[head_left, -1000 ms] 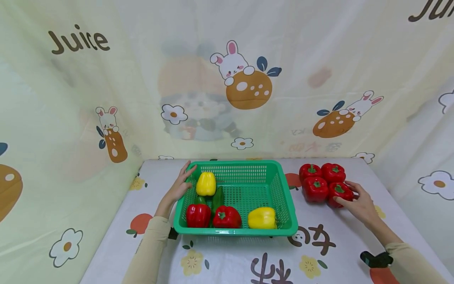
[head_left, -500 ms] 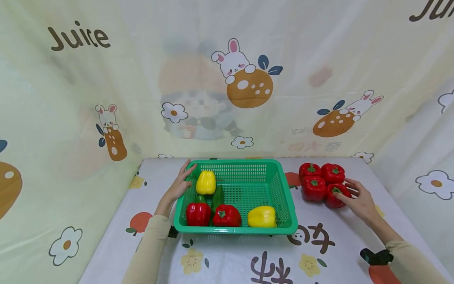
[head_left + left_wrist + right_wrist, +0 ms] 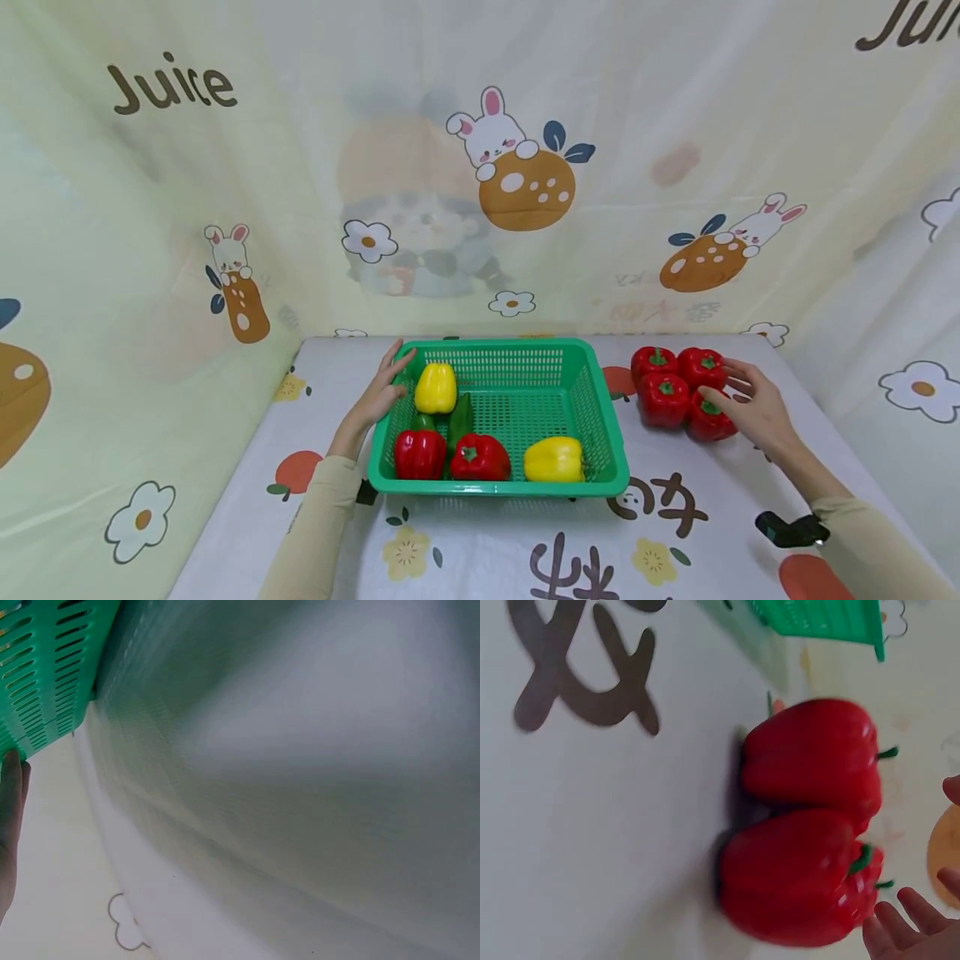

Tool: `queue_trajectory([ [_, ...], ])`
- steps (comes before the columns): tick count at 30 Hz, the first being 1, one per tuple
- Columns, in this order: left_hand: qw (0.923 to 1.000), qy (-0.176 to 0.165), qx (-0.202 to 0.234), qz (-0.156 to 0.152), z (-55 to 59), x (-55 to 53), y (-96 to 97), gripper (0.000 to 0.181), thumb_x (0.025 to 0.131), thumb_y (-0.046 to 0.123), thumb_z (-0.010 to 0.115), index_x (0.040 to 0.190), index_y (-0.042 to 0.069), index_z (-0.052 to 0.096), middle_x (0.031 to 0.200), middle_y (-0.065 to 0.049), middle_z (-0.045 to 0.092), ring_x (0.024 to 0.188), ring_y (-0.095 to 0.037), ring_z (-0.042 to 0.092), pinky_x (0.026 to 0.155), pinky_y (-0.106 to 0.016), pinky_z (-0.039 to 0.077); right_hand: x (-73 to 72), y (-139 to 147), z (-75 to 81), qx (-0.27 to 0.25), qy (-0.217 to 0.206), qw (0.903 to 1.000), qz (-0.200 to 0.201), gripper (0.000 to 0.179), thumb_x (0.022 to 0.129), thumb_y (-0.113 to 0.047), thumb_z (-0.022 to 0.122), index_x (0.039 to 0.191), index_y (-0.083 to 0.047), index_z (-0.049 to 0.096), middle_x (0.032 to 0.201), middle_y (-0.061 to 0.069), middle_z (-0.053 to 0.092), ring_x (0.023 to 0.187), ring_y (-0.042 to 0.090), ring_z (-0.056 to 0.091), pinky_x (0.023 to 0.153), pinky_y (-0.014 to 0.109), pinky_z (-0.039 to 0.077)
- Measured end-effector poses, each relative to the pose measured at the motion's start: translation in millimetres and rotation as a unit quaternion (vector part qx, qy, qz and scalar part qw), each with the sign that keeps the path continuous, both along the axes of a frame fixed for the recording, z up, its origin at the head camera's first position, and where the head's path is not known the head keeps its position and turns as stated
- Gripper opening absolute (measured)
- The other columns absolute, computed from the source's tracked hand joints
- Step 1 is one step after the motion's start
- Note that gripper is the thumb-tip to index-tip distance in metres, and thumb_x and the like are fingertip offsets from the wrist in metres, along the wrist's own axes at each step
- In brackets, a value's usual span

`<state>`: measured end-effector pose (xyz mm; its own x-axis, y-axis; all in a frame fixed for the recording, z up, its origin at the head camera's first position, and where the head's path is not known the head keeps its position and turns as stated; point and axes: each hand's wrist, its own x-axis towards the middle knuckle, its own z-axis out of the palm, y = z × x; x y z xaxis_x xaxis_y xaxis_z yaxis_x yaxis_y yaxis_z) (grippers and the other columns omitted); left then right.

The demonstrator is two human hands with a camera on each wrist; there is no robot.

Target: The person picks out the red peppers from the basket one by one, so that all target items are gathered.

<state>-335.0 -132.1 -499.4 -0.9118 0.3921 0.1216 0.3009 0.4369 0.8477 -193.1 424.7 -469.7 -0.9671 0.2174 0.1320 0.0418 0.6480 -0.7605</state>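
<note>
My left hand (image 3: 373, 402) rests at the left rim of a green plastic basket (image 3: 498, 490), its fingers fairly straight. In the left wrist view, fingers (image 3: 10, 799) touch the basket's outer wall. My right hand (image 3: 761, 412) is spread over the right side of a cluster of several red bell peppers. Its thumb overlaps the top of the front right red bell pepper (image 3: 711, 427); its other fingers reach beside the back right red bell pepper (image 3: 699, 367). The right wrist view shows these fingers (image 3: 922, 919) spread out near the stems, curled round nothing.
In the basket lie two yellow bell peppers, one at the back left (image 3: 436, 388) and one at the front right (image 3: 553, 460). Two red bell peppers (image 3: 480, 458) and a dark green cucumber (image 3: 461, 421) are there too. A printed curtain (image 3: 420, 317) hangs behind the table.
The right hand has eased off the front right red bell pepper and shifted slightly up toward the back one. That front pepper has moved slightly left, against its neighbour. The left hand stays put.
</note>
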Motion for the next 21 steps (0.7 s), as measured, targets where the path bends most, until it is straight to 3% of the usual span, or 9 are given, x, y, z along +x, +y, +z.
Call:
queue_trajectory([
  [8,1.0000,-0.005,0.000,0.001,-0.5,-0.7,0.0,0.077,0.076,-0.004,0.049,0.152,0.002,0.034,0.165,-0.012,0.000,0.149,-0.038,0.000,0.111,-0.069,0.008,-8.7,-25.0,14.9,0.004,0.016,0.9989,0.043,0.075,0.094,-0.033,0.065,0.150,0.002,0.030,0.143,0.034,0.040,0.125,0.052,0.042,0.094,0.057,0.047],
  [21,1.0000,-0.002,-0.003,0.002,-1.2,-2.2,0.6,0.077,0.076,-0.004,0.049,0.152,0.002,0.034,0.165,-0.011,0.001,0.149,-0.037,0.001,0.112,-0.068,0.009,-20.4,-76.8,26.9,-0.031,0.027,0.9919,0.120,0.072,0.093,-0.028,0.066,0.150,-0.002,0.032,0.144,0.031,0.042,0.127,0.051,0.045,0.093,0.063,0.045],
])
